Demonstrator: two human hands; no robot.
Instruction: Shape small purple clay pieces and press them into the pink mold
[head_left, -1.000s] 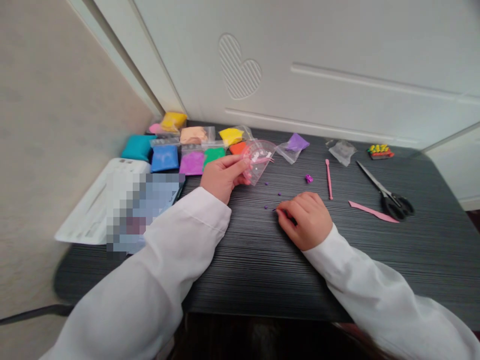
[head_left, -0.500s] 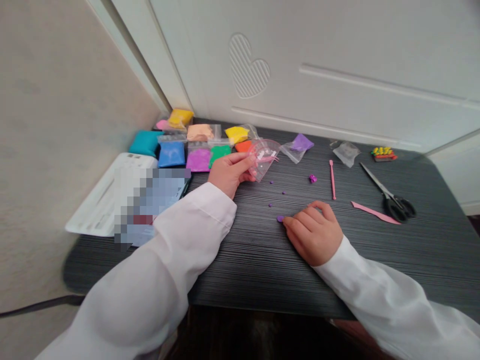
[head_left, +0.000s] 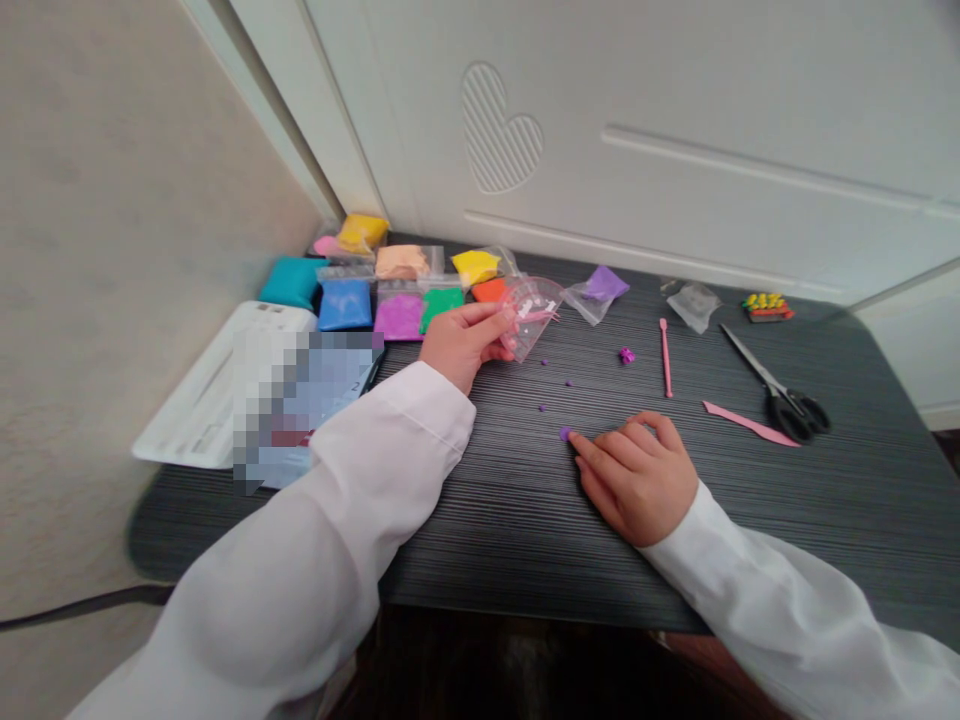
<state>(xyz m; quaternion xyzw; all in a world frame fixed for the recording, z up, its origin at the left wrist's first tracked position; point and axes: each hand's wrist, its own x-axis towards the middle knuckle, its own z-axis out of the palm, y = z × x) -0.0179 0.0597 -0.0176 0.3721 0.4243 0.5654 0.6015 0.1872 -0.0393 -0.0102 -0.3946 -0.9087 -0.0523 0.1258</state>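
Observation:
My left hand (head_left: 459, 343) pinches a small clear plastic bag (head_left: 531, 316) with pink bits inside, held just above the dark table (head_left: 480, 540). My right hand (head_left: 637, 478) lies flat on the table with fingers stretched out, its fingertips touching a small purple clay piece (head_left: 564, 433). Tiny purple crumbs (head_left: 542, 408) lie between the two hands, and a small purple clay shape (head_left: 625, 355) sits farther back.
Several bags of coloured clay (head_left: 400, 316) crowd the back left corner. A purple clay bag (head_left: 600, 287), a pink stick tool (head_left: 665, 356), a pink knife tool (head_left: 750, 424), black scissors (head_left: 780, 394) and a small colourful clay piece (head_left: 765, 306) lie at the right. A white tray (head_left: 202, 400) rests left.
My right hand has slid back toward me and flattened out, uncovering the purple clay piece at its fingertips. The left hand keeps hold of the bag.

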